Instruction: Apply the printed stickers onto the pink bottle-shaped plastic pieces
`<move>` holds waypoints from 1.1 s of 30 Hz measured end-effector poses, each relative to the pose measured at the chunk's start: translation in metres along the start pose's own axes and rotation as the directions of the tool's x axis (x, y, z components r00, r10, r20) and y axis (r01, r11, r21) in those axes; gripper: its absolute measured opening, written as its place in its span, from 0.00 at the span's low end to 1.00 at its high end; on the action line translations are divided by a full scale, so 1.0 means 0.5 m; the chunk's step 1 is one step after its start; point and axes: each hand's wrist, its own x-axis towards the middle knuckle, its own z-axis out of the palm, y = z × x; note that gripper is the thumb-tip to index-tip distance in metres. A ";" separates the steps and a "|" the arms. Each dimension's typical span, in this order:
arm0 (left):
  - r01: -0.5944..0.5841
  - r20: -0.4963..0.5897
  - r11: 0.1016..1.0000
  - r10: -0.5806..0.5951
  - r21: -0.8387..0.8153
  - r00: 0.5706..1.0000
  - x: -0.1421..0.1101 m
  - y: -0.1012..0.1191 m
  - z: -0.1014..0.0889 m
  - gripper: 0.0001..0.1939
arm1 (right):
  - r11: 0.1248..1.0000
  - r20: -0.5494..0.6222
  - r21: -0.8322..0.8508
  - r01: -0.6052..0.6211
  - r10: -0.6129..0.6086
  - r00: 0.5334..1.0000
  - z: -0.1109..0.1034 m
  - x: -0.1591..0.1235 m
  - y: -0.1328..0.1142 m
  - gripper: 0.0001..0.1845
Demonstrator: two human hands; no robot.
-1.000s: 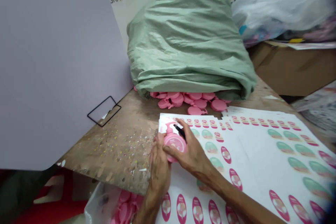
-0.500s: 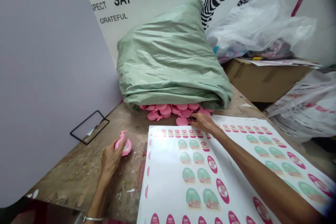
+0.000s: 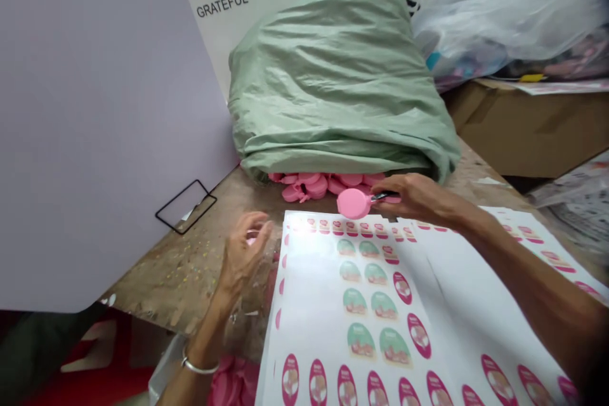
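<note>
My right hand (image 3: 413, 193) is closed around the neck end of a flat, round pink pump bottle (image 3: 354, 203). A slim dark tool with a shiny edge (image 3: 384, 195) also shows at its fingers; its kind is unclear. The bottle hangs over the top edge of a white sticker sheet (image 3: 309, 292) printed with green and pink labels. Left of the sheet, my left hand (image 3: 242, 247) is blurred, its fingers curved and apart from the thumb. A small pale pink patch between them cannot be made out. No bottle shows in that hand.
Several pink bottles (image 3: 314, 186) lie under the edge of a big green sack (image 3: 342, 95). A black wire frame (image 3: 185, 231) rests by the grey panel. More pink pieces (image 3: 233, 384) sit below the table's front edge. A cardboard box (image 3: 533, 133) stands at right.
The pink bottle in my left hand is gone from view, and that hand has moved right. My right hand has drawn a bottle away from the pile. The view has shifted.
</note>
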 end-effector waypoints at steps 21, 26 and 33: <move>0.707 0.460 0.541 -0.536 -0.456 0.708 -0.211 -0.021 0.053 0.29 | 0.745 -0.182 -0.164 -0.647 0.622 0.762 0.140 -0.386 -0.064 0.17; 0.741 0.408 0.483 -0.627 -0.466 0.664 -0.213 -0.018 0.051 0.39 | 0.853 -0.151 0.151 -0.500 0.520 0.841 0.116 -0.388 -0.030 0.17; 0.728 0.403 0.504 -0.612 -0.465 0.681 -0.224 -0.006 0.044 0.34 | 0.813 -0.188 0.019 -0.583 0.575 0.796 -0.152 -0.476 0.147 0.15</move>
